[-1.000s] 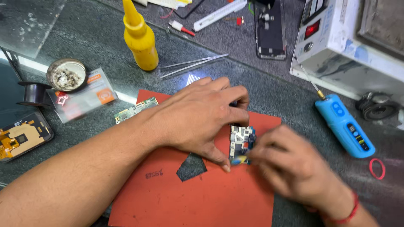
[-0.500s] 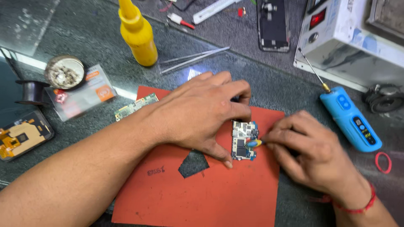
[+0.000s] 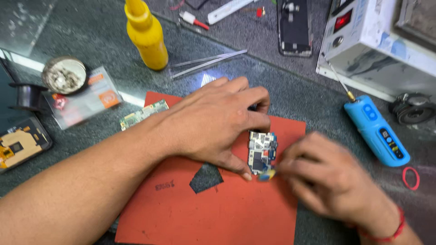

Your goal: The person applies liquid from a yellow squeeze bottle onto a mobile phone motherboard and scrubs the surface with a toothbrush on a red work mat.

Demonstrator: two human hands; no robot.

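- On the red mat [image 3: 181, 218], in the head view, the left hand [image 3: 213, 122] lies palm down with its fingers spread, thumb and forefinger pinning a small circuit board [image 3: 262, 152] by its edges.
- The right hand [image 3: 331, 181] is blurred; its grip is closed on a small tool with a blue and yellow tip [image 3: 267, 174] that touches the board's lower corner.
- The circuit board rests flat on the mat, between the two hands.
- Counted: one yellow squeeze bottle [image 3: 146, 34], one blue electric screwdriver [image 3: 376, 129], one pair of tweezers [image 3: 206, 63], one green board strip [image 3: 143, 113] at the mat's left corner, two opened phones [image 3: 294, 29] [image 3: 18, 145], one round tin of scraps [image 3: 65, 75], one red rubber band [image 3: 411, 178], one white machine with a red switch [image 3: 377, 41].
- The table [image 3: 81, 31] is dark speckled stone, with a dark patch on the mat; nothing of the room beyond it shows.
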